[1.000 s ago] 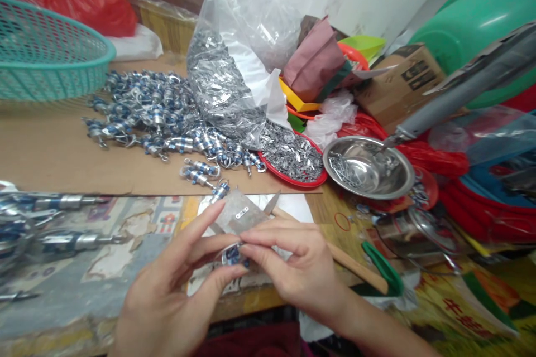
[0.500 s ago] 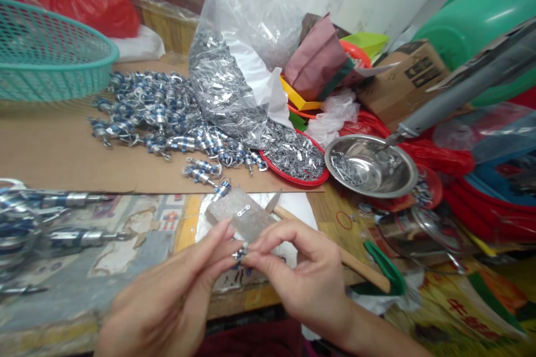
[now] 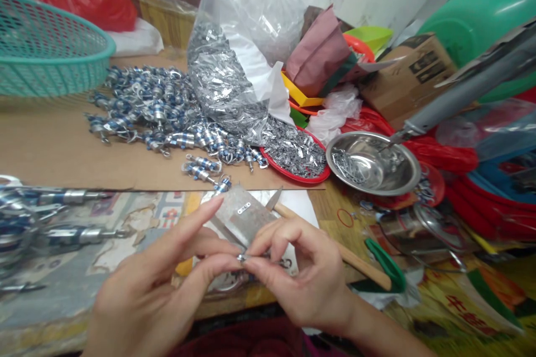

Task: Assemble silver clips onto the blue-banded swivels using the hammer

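Note:
My left hand (image 3: 163, 273) and my right hand (image 3: 301, 268) meet at the fingertips, both pinching a small shiny metal part (image 3: 241, 257). Most of that part is hidden by the fingers. The left index finger points upward, away from the pinch. Just beyond the hands lies a grey metal block (image 3: 234, 209), with a small metal plate with holes (image 3: 243, 208) flat on top. A hammer (image 3: 364, 268) with a wooden handle lies beside the block, partly behind my right hand.
Blue-and-silver metal fittings (image 3: 157, 109) are heaped on the cardboard (image 3: 50, 145). A clear bag (image 3: 218, 81) and a red tray (image 3: 307, 180) hold small metal plates. A steel bowl (image 3: 372, 164) stands right of them. More fittings (image 3: 71, 198) lie at left, below a turquoise basket (image 3: 50, 67).
My left index finger has lifted away from the pinch. The small part has turned or sunk between the fingertips and shows less. The whole view has shifted slightly.

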`<action>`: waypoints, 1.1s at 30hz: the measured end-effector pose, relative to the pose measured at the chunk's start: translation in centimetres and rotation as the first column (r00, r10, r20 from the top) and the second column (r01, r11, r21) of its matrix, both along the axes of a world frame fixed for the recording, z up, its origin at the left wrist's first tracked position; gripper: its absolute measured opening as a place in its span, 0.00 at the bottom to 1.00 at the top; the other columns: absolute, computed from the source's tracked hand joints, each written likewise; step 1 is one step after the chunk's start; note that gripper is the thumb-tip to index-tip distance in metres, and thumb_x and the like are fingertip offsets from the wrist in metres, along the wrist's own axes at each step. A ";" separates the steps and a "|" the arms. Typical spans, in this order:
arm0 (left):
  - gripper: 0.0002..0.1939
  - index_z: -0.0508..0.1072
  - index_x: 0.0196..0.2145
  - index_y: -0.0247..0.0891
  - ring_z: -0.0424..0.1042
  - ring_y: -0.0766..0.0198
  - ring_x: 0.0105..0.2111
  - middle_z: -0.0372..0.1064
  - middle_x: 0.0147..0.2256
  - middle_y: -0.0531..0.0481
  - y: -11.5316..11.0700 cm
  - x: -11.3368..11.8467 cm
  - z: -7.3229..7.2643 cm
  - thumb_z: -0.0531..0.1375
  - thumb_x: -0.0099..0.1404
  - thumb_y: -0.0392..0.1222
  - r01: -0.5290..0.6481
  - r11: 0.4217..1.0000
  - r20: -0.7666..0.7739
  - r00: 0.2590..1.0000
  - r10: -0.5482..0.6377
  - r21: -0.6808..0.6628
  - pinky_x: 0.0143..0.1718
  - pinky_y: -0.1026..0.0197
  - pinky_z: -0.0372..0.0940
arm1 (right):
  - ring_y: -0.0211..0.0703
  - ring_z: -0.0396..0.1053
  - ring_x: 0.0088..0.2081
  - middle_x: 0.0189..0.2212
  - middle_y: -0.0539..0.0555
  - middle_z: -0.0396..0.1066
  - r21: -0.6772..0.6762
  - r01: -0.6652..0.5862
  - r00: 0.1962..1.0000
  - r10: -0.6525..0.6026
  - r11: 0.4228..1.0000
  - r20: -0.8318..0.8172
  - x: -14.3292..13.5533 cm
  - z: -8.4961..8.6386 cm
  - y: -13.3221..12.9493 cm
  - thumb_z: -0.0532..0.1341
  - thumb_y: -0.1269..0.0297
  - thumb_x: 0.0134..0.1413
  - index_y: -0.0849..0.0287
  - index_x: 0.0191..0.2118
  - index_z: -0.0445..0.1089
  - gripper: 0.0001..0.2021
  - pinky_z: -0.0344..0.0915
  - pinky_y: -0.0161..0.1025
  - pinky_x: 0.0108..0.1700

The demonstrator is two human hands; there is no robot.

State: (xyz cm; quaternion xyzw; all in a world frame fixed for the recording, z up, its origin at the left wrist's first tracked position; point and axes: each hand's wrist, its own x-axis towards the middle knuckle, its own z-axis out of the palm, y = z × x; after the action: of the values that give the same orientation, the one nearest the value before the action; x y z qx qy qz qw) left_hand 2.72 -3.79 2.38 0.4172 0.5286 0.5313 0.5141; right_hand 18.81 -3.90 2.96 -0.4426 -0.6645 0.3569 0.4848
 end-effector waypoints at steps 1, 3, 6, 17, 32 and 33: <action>0.24 0.76 0.44 0.58 0.75 0.63 0.24 0.78 0.23 0.59 0.3 0.1 0.1 0.69 0.48 0.43 0.014 1.000 -0.004 1.000 -0.013 0.025 0.36 0.66 0.70 | 0.40 0.70 0.27 0.25 0.51 0.73 -0.056 0.000 0.999 -0.002 0.998 -0.039 -0.1 0.0 0.1 0.65 0.73 0.45 0.55 0.26 0.58 0.13 0.67 0.38 0.31; 0.26 0.74 0.47 0.55 0.75 0.64 0.22 0.77 0.21 0.59 0.8 0.1 0.1 0.69 0.49 0.42 0.071 0.997 0.013 0.997 -0.071 0.032 0.32 0.66 0.71 | 0.38 0.69 0.25 0.24 0.50 0.72 -0.203 0.005 0.992 -0.031 0.979 -0.125 -0.2 0.0 0.3 0.67 0.72 0.41 0.55 0.25 0.56 0.16 0.66 0.35 0.28; 0.28 0.74 0.49 0.50 0.78 0.59 0.27 0.80 0.26 0.53 0.9 -0.1 -0.3 0.70 0.48 0.45 0.177 0.979 0.162 0.974 -0.159 -0.098 0.30 0.65 0.72 | 0.33 0.65 0.20 0.21 0.47 0.72 -0.412 -0.051 0.946 -0.089 0.910 -0.313 -0.2 0.0 0.8 0.69 0.71 0.37 0.56 0.26 0.54 0.19 0.63 0.31 0.24; 0.43 0.67 0.51 0.55 0.78 0.59 0.35 0.80 0.33 0.60 -2.3 2.3 -0.9 0.75 0.34 0.45 -0.047 0.945 0.272 0.952 0.141 -0.325 0.34 0.69 0.74 | 0.28 0.64 0.19 0.19 0.43 0.69 -0.661 -0.153 0.861 -0.230 0.734 -0.455 -0.7 0.1 1.3 0.76 0.65 0.25 0.57 0.26 0.56 0.26 0.61 0.26 0.23; 0.29 0.62 0.39 0.43 0.77 0.65 0.26 0.78 0.25 0.58 0.2 1.0 -2.4 0.71 0.43 0.34 0.126 0.932 0.381 0.925 0.014 -0.339 0.30 0.67 0.71 | 0.49 0.69 0.32 0.31 0.60 0.73 0.328 -0.511 0.391 -0.124 0.794 0.912 1.1 0.1 5.4 0.55 0.74 0.58 0.69 0.40 0.71 0.09 0.66 0.42 0.31; 0.28 0.62 0.37 0.43 0.76 0.66 0.25 0.78 0.26 0.58 0.4 0.8 -2.5 0.71 0.42 0.34 0.138 0.933 0.370 0.929 -0.005 -0.333 0.29 0.68 0.71 | 0.48 0.68 0.30 0.29 0.58 0.72 0.300 -0.503 0.352 -0.126 0.810 0.928 1.0 0.2 5.4 0.56 0.74 0.57 0.69 0.41 0.70 0.09 0.66 0.42 0.29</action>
State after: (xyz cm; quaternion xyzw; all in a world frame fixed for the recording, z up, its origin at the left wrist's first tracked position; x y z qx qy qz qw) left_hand 3.57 -3.41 -0.12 0.2320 0.4953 0.4762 0.6886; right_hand 19.81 1.45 3.21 -0.3220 -0.9376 -0.0991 0.0862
